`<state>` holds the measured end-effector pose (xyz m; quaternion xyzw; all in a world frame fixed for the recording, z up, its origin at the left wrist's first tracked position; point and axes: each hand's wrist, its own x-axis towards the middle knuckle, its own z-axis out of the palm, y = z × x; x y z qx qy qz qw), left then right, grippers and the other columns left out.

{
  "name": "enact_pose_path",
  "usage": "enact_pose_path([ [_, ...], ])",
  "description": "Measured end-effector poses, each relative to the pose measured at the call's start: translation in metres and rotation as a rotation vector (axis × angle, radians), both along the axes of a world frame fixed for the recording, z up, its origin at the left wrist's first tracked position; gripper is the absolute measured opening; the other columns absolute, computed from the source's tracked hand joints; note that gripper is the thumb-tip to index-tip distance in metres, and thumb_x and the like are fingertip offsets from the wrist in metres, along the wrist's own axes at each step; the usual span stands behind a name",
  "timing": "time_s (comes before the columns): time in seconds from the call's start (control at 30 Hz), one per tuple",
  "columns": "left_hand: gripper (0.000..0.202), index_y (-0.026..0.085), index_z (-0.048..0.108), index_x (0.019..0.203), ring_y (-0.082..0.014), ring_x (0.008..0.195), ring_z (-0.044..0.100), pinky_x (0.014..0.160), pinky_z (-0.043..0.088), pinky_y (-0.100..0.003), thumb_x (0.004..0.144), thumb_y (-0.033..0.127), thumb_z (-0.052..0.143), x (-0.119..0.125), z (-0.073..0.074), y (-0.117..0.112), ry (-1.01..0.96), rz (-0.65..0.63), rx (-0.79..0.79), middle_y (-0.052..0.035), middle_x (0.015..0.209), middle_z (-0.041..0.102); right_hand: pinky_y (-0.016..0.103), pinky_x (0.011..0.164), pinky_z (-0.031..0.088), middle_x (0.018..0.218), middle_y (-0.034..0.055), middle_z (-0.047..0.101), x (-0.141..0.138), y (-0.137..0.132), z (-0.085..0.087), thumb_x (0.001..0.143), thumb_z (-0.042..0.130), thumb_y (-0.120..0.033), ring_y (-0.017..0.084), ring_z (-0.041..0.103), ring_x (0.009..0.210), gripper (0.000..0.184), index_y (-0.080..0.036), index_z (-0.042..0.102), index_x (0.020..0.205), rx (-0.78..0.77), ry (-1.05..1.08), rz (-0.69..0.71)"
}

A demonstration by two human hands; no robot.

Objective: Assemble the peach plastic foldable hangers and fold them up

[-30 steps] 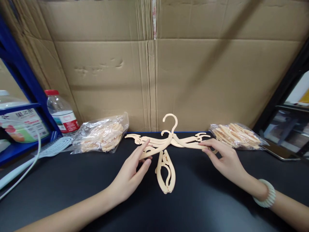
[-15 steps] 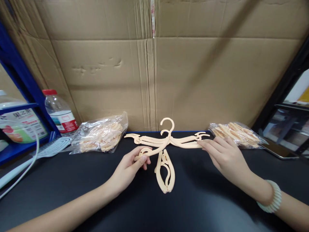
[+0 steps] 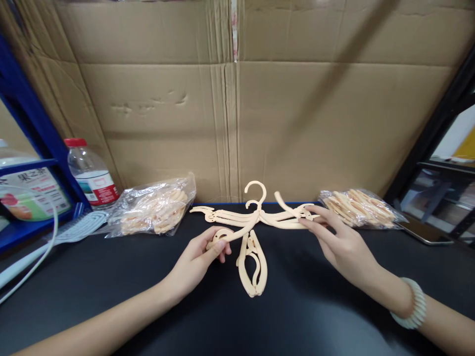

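A cream folding hanger (image 3: 241,232) is spread between my hands, its hook towards the cardboard. My left hand (image 3: 202,254) pinches the end of its left arm between thumb and fingers. At the right arm's end, my right hand (image 3: 343,242) grips with thumb and fingers; a curved piece (image 3: 282,201) sticks up there. Other unfolded hangers (image 3: 230,215) lie just behind, partly overlapped by the held one. A folded hanger (image 3: 253,272) rests on the black table in front, below the held one.
Clear plastic bags of hangers lie at left (image 3: 156,207) and right (image 3: 358,207). Far left are a red-capped bottle (image 3: 94,178), a pale brush (image 3: 85,225) and a blue rack (image 3: 35,113). A cardboard wall (image 3: 166,123) closes the back; a flat device (image 3: 426,233) lies right.
At the right end of the held hanger, a curved piece has swung up and inwards. My right hand has shifted slightly left and its fingers have spread a little. The left hand keeps its hold.
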<state>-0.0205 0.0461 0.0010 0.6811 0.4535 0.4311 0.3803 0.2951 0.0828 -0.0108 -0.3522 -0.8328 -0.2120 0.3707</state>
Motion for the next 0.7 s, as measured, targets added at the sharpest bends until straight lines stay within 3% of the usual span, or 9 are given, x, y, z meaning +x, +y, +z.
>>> enact_pose_path([
  [0.17, 0.024, 0.017, 0.057, 0.079, -0.0150, 0.064, 0.055, 0.065, 0.045, -0.028, 0.088, 0.040, 0.053, -0.0010, -0.0017, 0.0010, -0.004, -0.009, 0.014, -0.0013, 0.075, 0.060, 0.041, 0.098, 0.051, 0.120, 0.0090, 0.064, -0.0050, -0.0015, 0.0016, 0.093, 0.045, -0.010, 0.024, 0.061, 0.112, 0.038, -0.024, 0.055, 0.127, -0.012, 0.139, 0.110],
  [0.33, 0.023, 0.017, 0.057, 0.080, -0.0143, 0.063, 0.054, 0.065, 0.044, -0.028, 0.088, 0.038, 0.053, -0.0003, -0.0012, 0.0006, -0.023, -0.015, 0.011, -0.0010, 0.075, 0.059, 0.038, 0.088, 0.056, 0.108, 0.0076, 0.070, -0.0057, -0.0025, 0.0034, 0.092, 0.052, -0.017, 0.024, 0.068, 0.098, 0.029, -0.023, 0.060, 0.119, -0.055, 0.263, 0.079],
  [0.5, 0.023, 0.017, 0.057, 0.078, -0.0143, 0.063, 0.054, 0.064, 0.044, -0.028, 0.087, 0.039, 0.055, 0.0003, 0.0000, 0.0008, -0.027, -0.010, 0.011, -0.0007, 0.074, 0.059, 0.040, 0.083, 0.058, 0.107, 0.0075, 0.071, -0.0049, 0.0001, 0.0009, 0.089, 0.058, -0.026, 0.025, 0.069, 0.094, 0.023, -0.023, 0.065, 0.111, -0.314, 0.458, 0.121],
  [0.7, 0.022, 0.017, 0.061, 0.079, -0.0152, 0.066, 0.054, 0.067, 0.043, -0.027, 0.083, 0.039, 0.063, -0.0004, 0.0002, -0.0001, -0.087, 0.092, -0.011, 0.0002, 0.069, 0.059, 0.037, 0.091, 0.055, 0.112, 0.0080, 0.068, -0.0051, 0.0056, 0.0011, 0.086, 0.063, -0.035, 0.023, 0.065, 0.103, 0.025, -0.023, 0.066, 0.108, -0.621, 0.745, 0.342],
])
